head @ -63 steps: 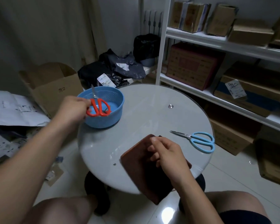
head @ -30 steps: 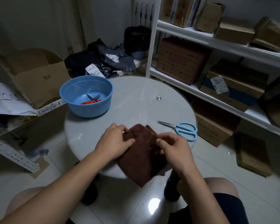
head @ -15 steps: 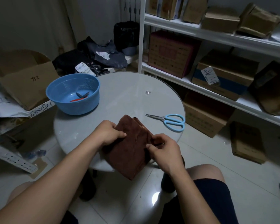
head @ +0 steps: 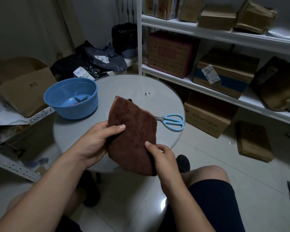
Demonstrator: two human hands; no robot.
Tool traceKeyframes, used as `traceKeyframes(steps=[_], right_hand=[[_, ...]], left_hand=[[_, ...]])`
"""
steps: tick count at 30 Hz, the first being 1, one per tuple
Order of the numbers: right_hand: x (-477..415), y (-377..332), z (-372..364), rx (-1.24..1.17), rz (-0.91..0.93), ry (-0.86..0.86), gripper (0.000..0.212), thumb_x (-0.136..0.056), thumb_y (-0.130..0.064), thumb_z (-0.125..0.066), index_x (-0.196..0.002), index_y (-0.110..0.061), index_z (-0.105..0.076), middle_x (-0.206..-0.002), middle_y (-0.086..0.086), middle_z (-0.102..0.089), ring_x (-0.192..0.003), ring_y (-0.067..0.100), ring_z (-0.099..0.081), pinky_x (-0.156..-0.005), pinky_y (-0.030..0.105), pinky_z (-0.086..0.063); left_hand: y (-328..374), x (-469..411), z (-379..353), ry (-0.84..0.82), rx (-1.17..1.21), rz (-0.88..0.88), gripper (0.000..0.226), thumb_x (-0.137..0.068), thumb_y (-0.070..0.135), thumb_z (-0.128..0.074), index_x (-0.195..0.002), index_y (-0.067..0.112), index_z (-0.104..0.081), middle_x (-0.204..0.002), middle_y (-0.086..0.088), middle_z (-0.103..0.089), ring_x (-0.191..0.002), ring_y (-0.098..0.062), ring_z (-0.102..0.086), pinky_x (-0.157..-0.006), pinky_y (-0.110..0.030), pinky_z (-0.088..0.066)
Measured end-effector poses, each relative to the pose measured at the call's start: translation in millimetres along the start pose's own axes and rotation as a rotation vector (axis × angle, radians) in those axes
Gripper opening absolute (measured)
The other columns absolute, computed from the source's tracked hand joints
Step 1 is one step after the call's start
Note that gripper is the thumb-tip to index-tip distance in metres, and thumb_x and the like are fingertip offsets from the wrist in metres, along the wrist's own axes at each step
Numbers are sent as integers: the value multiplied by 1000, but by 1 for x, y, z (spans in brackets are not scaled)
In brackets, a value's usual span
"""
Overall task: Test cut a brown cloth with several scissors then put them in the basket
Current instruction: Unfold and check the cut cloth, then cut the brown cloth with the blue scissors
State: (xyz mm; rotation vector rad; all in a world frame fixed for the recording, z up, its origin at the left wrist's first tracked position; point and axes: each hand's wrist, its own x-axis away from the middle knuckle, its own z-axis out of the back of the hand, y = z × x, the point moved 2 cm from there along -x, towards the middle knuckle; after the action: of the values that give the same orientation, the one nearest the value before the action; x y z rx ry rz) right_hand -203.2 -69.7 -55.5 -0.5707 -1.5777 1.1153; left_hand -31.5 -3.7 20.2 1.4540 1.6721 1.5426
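The folded brown cloth is lifted off the round glass table, held up between both hands. My left hand grips its left edge with the thumb across the front. My right hand pinches its lower right edge. The blue-handled scissors lie on the table just right of the cloth, blades partly hidden behind it. The blue basket stands at the table's left and holds the red-handled scissors.
A white shelf unit with cardboard boxes runs along the right. An open cardboard box and dark plastic bags lie behind the basket. My knees are under the table's near edge.
My left hand dropped the red-handled scissors into the basket and came to the cloth. Both hands then raised the cloth from the table and opened it upright.
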Motion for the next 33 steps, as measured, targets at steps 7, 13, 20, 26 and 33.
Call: traceKeyframes(steps=[7, 13, 20, 26, 33], right_hand=[[-63, -45, 41, 531, 473, 343, 24, -90, -15, -59, -109, -17, -74, -105, 1, -73, -95, 19, -65, -86, 30, -51], [-131, -70, 32, 1259, 579, 301, 34, -84, -3, -49, -104, -16, -74, -111, 8, -67, -105, 34, -50, -86, 38, -39], [-154, -75, 29, 1459, 561, 292, 17, -88, -12, -56, -99, -13, -69, -105, 12, -68, -102, 33, -56, -84, 38, -41], [-99, -83, 25, 1153, 580, 259, 38, -76, -36, -73, -107, -15, -70, -98, 7, -73, -91, 30, -67, -76, 33, -50], [28, -34, -24, 561, 814, 100, 23, -72, -24, -81, -92, -23, -70, -89, -10, -70, -80, 5, -66, -71, 20, -54]], left_hand=[[-4, -14, 8, 326, 74, -46, 22, -92, 10, -60, -112, 3, -69, -106, -16, -76, -95, -25, -74, -80, -34, -60], [-19, -13, 11, 391, 200, -10, 25, -90, 7, -57, -112, 0, -69, -107, -17, -75, -102, -28, -72, -98, -44, -51], [-34, -12, 12, 354, 283, 31, 31, -91, 5, -53, -117, -2, -67, -114, -19, -73, -110, -30, -68, -105, -45, -47], [-37, -4, 12, 358, 385, 28, 27, -93, 8, -52, -112, 0, -69, -113, -18, -73, -106, -28, -71, -98, -43, -51], [-38, 19, 11, 112, 648, -9, 50, -88, 13, -34, -127, -4, -60, -128, -24, -65, -117, -35, -63, -104, -50, -47]])
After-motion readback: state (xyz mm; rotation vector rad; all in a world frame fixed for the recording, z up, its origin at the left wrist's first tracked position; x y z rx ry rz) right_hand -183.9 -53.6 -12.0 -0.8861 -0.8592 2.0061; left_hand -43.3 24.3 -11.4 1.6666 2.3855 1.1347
